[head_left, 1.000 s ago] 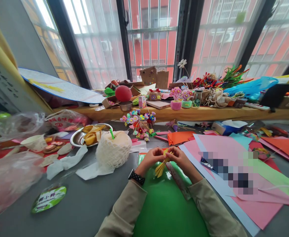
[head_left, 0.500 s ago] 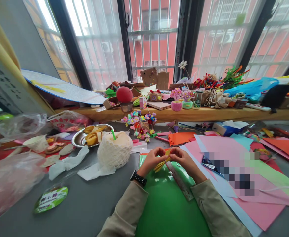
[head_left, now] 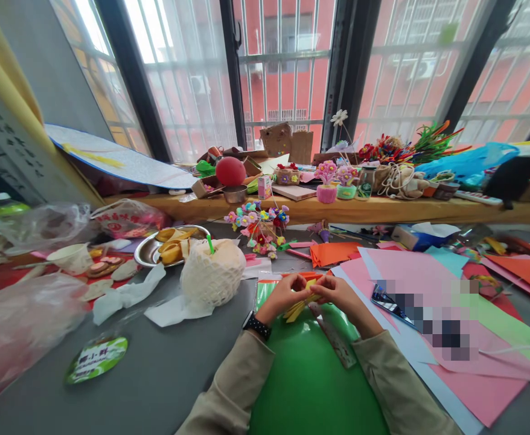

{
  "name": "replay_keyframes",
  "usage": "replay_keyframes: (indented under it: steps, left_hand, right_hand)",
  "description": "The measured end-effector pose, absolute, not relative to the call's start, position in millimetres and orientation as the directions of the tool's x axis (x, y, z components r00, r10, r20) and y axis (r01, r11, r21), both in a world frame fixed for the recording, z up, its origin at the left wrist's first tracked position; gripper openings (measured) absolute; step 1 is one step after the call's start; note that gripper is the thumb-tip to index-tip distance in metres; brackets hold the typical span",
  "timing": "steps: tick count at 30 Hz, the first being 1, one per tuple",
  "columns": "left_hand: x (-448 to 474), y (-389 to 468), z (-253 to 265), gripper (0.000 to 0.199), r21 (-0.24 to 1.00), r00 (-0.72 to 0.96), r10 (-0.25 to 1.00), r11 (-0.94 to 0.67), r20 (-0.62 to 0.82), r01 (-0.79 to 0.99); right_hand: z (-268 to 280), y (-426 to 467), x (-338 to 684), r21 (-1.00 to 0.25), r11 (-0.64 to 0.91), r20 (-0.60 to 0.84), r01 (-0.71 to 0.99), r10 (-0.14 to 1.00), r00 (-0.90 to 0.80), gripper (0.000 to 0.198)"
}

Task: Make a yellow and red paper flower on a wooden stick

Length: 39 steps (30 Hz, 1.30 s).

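One left hand (head_left: pixel 285 294) and one right hand (head_left: pixel 336 292) pinch a pleated yellow paper-like piece (head_left: pixel 296 310) between them, a glossy green sheet (head_left: pixel 310 380) lying beneath. Folds already show; shaping appears unfinished, though how much remains cannot be told.

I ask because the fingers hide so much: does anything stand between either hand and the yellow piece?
Nothing visible does: the left hand and right hand both pinch the yellow piece directly, over the green surface.
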<state>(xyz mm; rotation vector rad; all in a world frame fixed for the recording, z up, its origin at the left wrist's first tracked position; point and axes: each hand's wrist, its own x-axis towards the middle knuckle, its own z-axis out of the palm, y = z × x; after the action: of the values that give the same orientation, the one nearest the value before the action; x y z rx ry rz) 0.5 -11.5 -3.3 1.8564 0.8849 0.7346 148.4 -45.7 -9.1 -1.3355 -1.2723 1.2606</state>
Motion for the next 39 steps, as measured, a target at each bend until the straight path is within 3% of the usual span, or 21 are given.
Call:
replay_keyframes:
  steps: [10,17,22,27,39]
  left_hand:
    - [0,-15,2,0.025,0.928,0.532,0.810,-0.356,0.247,0.112]
    - [1,-22,10,0.015,0.755,0.447,0.744,-0.625,0.498,0.198]
    - [3,-25,7,0.006,0.618,0.443,0.671,-0.734,0.595,0.282]
    - [4,-24,3,0.010,0.552,0.436,0.665,-0.747,0.607,0.371]
    - [6,-25,3,0.010,0.648,0.409,0.706,-0.702,0.577,0.296]
  right_hand:
    - [-3,-49,149,-0.959,0.227,0.237,0.170,0.971,0.041,0.028]
    - [7,-55,148,-0.873,0.381,0.420,0.304,0.905,0.072,0.023]
    - [7,-56,144,-0.795,0.452,0.525,0.403,0.847,0.084,0.017]
    - [5,-55,139,-0.741,0.466,0.558,0.484,0.828,0.057,0.014]
    - [6,-56,139,-0.784,0.432,0.519,0.445,0.850,0.089,0.017]
